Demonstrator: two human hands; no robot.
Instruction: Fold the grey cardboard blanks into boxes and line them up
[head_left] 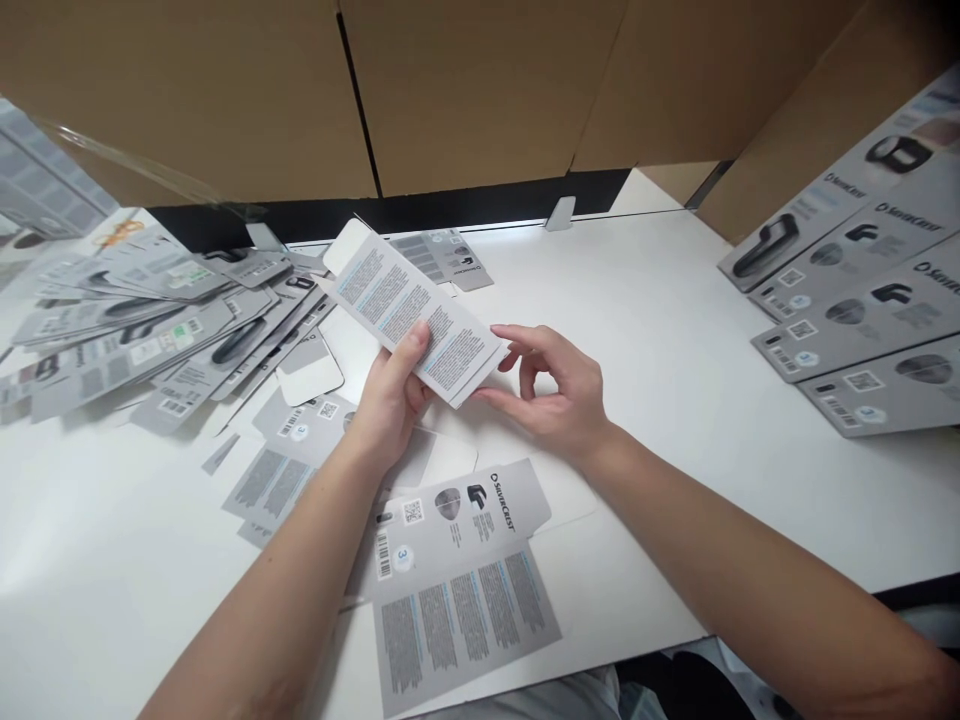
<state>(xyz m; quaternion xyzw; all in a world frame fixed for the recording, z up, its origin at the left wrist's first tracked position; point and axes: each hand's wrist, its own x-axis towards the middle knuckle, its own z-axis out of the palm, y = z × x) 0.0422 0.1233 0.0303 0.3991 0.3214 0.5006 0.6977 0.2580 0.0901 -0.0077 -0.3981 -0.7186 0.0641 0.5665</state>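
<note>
Head view, looking down on white table (675, 330). Left hand (390, 400) closed on folded grey carton (416, 320), thumb across printed text panel, carton raised above table and tilted up-left. Right hand (559, 395) half open, fingertips touching carton's lower right end, not clamped. Flat printed blank (457, 570) lying beneath forearms near table edge. Loose heap of blanks (150, 330) at left. Overlapping row of assembled cartons (862, 310) at right. Brown cardboard wall (480, 90) behind.

Cardboard wall (480, 90), white table (675, 330)
</note>
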